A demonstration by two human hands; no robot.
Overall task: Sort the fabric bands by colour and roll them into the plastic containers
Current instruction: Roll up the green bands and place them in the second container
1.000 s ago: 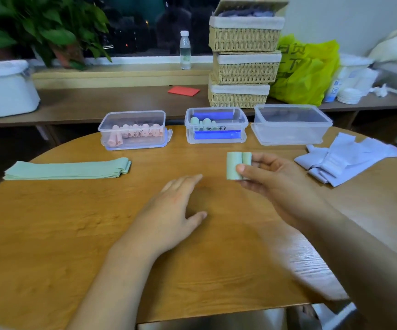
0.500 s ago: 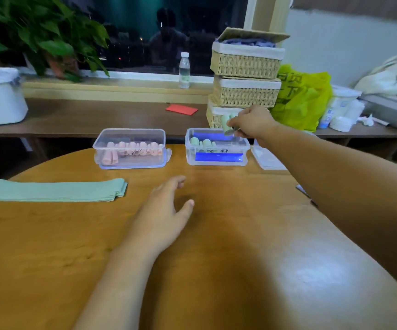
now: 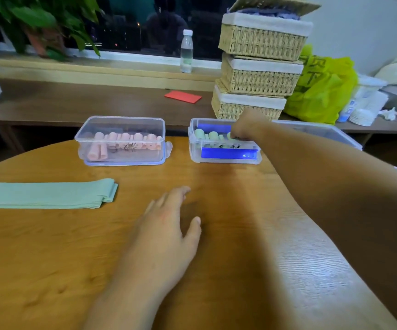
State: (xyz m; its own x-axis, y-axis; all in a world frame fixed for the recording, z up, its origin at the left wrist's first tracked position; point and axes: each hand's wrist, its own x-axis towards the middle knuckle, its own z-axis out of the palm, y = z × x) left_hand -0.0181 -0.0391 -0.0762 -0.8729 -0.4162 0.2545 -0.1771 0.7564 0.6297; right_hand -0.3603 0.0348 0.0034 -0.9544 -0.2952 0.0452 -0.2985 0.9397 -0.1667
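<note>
Your right hand [image 3: 242, 126] has come down into the middle container [image 3: 193, 148], fingers pinching the green roll [image 3: 230, 135] beside the other green ones. Your left hand [image 3: 166, 236] lies flat on the table, holding nothing. By my reading, this roll is nearly stowed.

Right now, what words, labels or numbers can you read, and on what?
No text reads clearly.
Yellow-green bag: large dark characters, unreadable.
Container of green rolls: black marks, blurred.
Container of pink rolls: black marks, blurred.
Water bottle: label too small.
</note>
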